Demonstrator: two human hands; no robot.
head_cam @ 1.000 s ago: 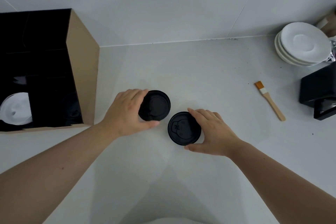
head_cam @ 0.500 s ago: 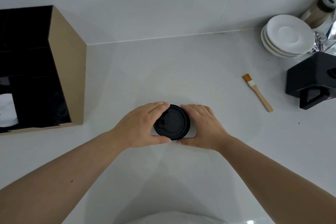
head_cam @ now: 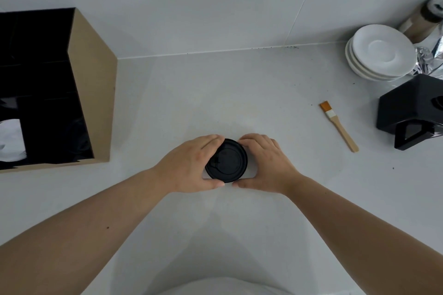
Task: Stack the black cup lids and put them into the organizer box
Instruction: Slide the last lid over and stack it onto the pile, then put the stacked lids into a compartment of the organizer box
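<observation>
Both black lids (head_cam: pixel 226 161), apart a second ago, now sit stacked between the left hand (head_cam: pixel 189 166) and right hand (head_cam: pixel 266 163), curled fingers (head_cam: pixel 211 140) clasping the rim on the worktop (head_cam: pixel 239 93).

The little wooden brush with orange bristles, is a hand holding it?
No, the wooden brush lies alone on the white counter, away from both hands.

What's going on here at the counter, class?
A person cups black lids between the left hand and the right hand on the white counter. From above they look like one disc, so they seem stacked, though the count can't be told. The organizer box stands open to the left, and the lids are not yet in it. A brush, white saucers and a black holder sit untouched on the right.
</observation>
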